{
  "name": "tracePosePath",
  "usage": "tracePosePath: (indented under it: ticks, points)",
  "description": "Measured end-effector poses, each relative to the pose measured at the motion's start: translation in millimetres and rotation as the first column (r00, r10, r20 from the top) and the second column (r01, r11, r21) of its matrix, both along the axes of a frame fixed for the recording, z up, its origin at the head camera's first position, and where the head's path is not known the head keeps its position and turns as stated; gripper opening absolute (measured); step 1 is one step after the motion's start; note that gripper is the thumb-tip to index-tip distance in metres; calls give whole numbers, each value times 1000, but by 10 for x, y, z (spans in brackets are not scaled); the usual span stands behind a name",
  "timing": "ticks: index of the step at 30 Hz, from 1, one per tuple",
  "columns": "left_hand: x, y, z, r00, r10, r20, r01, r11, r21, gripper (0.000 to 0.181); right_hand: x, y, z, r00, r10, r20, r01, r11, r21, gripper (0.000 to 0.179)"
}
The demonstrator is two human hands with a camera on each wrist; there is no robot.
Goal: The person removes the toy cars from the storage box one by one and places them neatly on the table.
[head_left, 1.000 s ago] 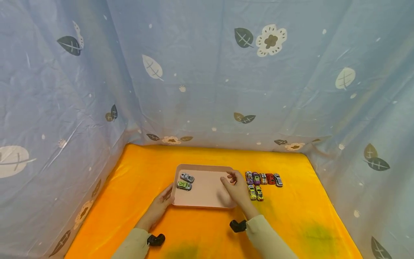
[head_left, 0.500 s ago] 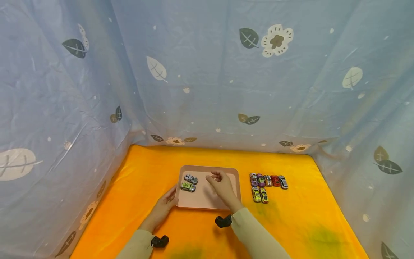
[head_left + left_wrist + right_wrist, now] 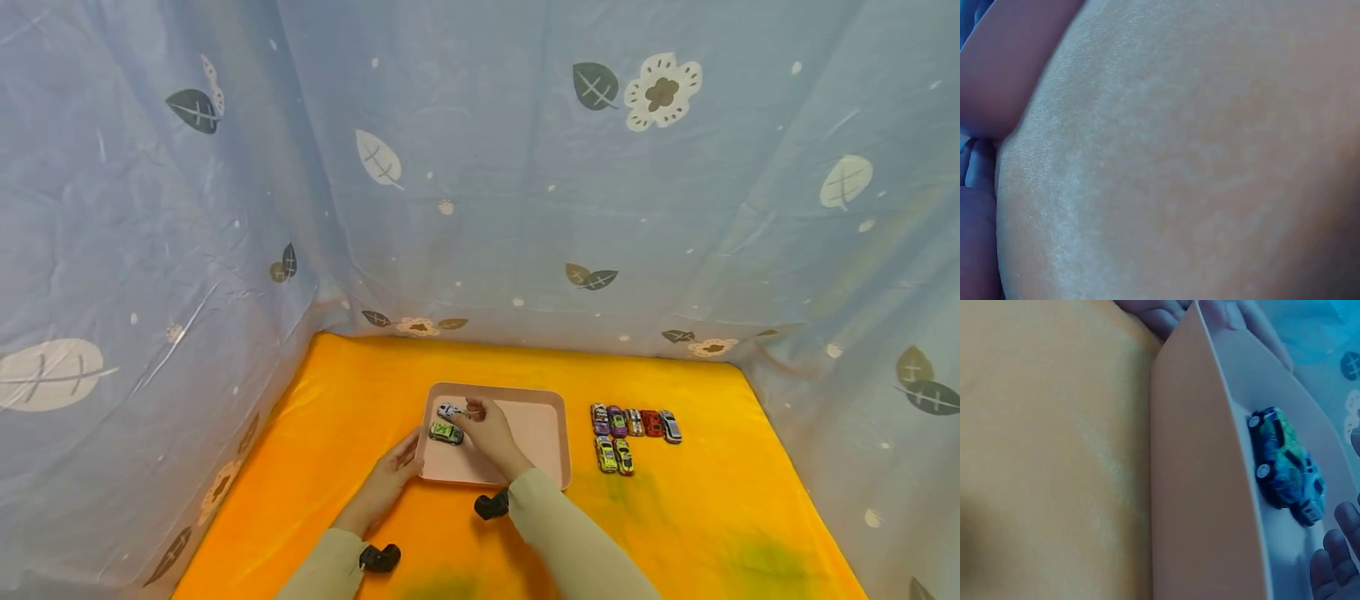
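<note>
A shallow pink tray (image 3: pixel 536 433) lies on the orange cloth. My left hand (image 3: pixel 386 483) holds its left side, with the thumb at the near left corner. Inside, toward the left, a white toy car (image 3: pixel 447 410) stands just beyond a green toy car (image 3: pixel 446 432). My right hand (image 3: pixel 491 437) is over the tray, its fingertips right at the white car in the head view. In the right wrist view, the fingers (image 3: pixel 1336 547) are loosely bent, a little apart from both cars. Skin fills most of the left wrist view.
To the right of the tray, several toy cars (image 3: pixel 652 423) stand side by side in a row. In front of them are two yellow toy cars (image 3: pixel 605 454). Blue patterned curtain (image 3: pixel 487 183) hangs around the back and sides of the orange cloth (image 3: pixel 675 517).
My right hand has moved left across the tray, from its right side to the white toy car. My left hand stays at the tray's left side. The head view has shifted slightly.
</note>
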State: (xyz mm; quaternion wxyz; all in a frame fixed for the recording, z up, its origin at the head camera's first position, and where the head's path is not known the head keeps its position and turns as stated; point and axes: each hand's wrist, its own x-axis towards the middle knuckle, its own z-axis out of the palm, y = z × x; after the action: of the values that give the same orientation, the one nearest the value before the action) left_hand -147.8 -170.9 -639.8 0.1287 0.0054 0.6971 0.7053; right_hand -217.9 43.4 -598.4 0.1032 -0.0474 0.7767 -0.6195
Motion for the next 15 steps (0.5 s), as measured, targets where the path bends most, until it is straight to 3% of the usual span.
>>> tracePosePath:
  ticks: [7, 15]
  points:
    - [-4, -2, -3, 1000, -19, 12, 19, 1000, 9, 60, -88, -34, -132, 998, -15, 67, 14, 1000, 9, 58]
    - [9, -5, 51, 1000, -27, 12, 27, 1000, 11, 58, -111, -143, -130, 994, -88, 71, 83, 994, 73, 49]
